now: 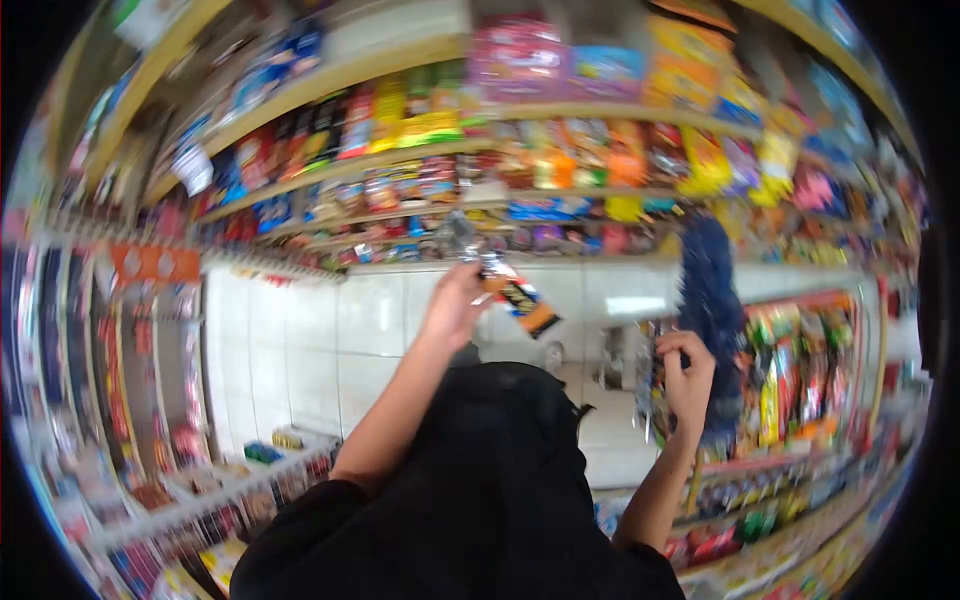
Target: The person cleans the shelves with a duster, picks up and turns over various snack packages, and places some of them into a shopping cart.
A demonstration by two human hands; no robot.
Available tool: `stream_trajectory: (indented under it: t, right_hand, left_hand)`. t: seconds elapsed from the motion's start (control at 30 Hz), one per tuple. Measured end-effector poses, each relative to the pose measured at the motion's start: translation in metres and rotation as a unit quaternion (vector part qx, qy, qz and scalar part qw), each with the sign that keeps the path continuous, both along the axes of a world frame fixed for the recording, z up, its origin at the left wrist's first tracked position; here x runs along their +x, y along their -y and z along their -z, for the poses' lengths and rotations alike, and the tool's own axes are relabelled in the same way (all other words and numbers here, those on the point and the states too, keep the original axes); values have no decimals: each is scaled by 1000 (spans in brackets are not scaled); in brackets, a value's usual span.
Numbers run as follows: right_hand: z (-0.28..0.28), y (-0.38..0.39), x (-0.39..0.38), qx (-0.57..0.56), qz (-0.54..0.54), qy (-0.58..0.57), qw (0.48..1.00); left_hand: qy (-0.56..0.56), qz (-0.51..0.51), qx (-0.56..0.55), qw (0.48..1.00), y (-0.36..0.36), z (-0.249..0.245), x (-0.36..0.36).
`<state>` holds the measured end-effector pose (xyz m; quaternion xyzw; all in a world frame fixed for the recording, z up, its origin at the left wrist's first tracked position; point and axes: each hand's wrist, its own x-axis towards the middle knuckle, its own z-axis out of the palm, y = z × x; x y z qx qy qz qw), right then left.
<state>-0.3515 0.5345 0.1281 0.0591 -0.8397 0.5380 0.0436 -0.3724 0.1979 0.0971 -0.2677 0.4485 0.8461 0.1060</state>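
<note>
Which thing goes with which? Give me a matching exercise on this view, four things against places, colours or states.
1. Left hand
2. Right hand
3. Floor
4. Sleeves

A. White and tiled
B. Beside the dark blue item
C. Black
D. Gripping the packet with the orange and black end

Pairs: 1-D; 2-B; 3-A; 4-C

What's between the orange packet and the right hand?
White floor tiles and a grey thing too blurry to name, in the head view.
</note>
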Motion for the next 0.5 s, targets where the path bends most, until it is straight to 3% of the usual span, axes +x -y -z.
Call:
stream_trajectory:
  t: [0.07,0.13,0.27,0.5]
  right_hand:
    - [6,49,-17,-112,-134,148,973]
    - [14,101,-30,-130,-202,173,955]
    - [4,205,-46,-252,-242,259,900]
    - [15,352,-92,-161,-328,289,885]
  left_hand:
    - [-11,-38,27,999,8,-23,2]
    - [-15,-57,44,997,23,-31,1]
    - [-45,-76,34,995,74,-42,-12]
    - [-146,-49,-69,986,205,-15,-51]
